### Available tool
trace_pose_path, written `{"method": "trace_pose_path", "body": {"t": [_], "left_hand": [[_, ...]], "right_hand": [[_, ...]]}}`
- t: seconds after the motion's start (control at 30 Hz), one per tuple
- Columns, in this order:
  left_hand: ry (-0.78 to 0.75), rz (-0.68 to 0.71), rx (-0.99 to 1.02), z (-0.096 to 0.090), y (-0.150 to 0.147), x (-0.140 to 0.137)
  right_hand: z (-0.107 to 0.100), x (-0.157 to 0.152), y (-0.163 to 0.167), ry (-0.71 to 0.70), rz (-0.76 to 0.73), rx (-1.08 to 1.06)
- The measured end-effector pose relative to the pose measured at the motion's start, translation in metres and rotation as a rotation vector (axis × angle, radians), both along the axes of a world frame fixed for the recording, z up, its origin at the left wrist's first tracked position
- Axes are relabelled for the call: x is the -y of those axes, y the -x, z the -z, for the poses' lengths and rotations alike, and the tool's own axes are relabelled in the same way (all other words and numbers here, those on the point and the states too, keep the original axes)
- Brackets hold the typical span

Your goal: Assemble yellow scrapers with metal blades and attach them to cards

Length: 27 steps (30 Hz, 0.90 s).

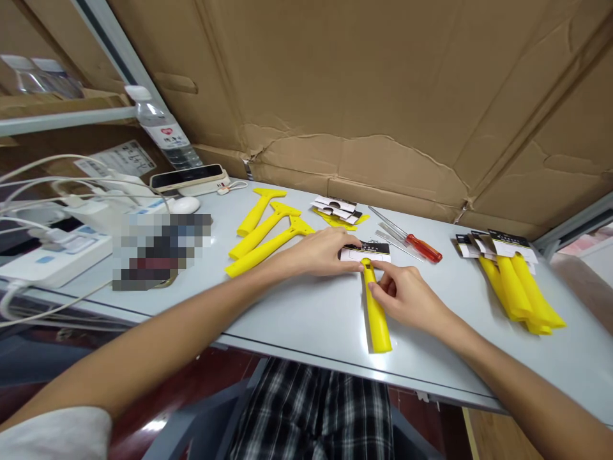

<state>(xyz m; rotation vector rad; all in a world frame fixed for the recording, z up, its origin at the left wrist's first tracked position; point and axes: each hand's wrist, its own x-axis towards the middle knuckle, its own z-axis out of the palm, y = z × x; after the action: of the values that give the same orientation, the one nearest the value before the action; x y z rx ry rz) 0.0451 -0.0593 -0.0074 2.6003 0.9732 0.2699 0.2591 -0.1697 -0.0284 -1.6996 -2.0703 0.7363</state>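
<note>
In the head view, a yellow plastic scraper (378, 319) lies near the table's front edge, its hollow handle end toward me. A black-and-white card (380, 253) sits at its far end, covering the scraper's head. My left hand (328, 252) grips the left side of this card, with the thumb at the top of the yellow handle. My right hand (407, 295) is curled at the handle's upper right, index finger and thumb against it. Left of my hands lie a few bare T-shaped yellow scrapers (265, 237). At the right is a pile of carded yellow scrapers (520, 287).
Beyond my hands lie stacked cards with yellow pieces (338, 212), a red-handled screwdriver (424, 248) and a thin metal blade (397, 240). At left are a power strip (62, 255) with white cables, a phone (189, 177) and a water bottle (165, 131). Cardboard (354, 89) walls the back.
</note>
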Motion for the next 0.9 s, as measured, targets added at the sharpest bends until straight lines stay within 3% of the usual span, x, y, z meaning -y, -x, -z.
{"method": "trace_pose_path", "body": {"t": [0.23, 0.4, 0.5, 0.63, 0.7, 0.8, 0.9], "left_hand": [[-0.131, -0.108, -0.113, 0.003, 0.000, 0.005], [-0.209, -0.157, 0.006, 0.004, -0.001, 0.010], [-0.266, -0.166, 0.039, -0.002, 0.000, 0.016], [-0.298, -0.143, -0.077, -0.007, 0.008, 0.036], [-0.289, -0.113, -0.130, 0.000, 0.016, 0.049], [-0.259, -0.087, -0.178, 0.022, 0.025, 0.069], [-0.258, -0.123, -0.212, 0.045, 0.030, 0.081]], "right_hand": [[0.000, 0.000, -0.001, -0.023, -0.011, -0.005], [0.001, -0.002, -0.003, -0.041, -0.036, -0.009], [-0.009, -0.007, -0.013, -0.104, -0.002, 0.095], [-0.022, -0.004, -0.033, -0.232, 0.129, 0.309], [-0.017, 0.007, -0.039, -0.204, 0.127, 0.441], [0.005, 0.029, -0.036, -0.121, 0.083, 0.570], [0.026, 0.044, -0.024, -0.048, 0.135, 0.662]]}}
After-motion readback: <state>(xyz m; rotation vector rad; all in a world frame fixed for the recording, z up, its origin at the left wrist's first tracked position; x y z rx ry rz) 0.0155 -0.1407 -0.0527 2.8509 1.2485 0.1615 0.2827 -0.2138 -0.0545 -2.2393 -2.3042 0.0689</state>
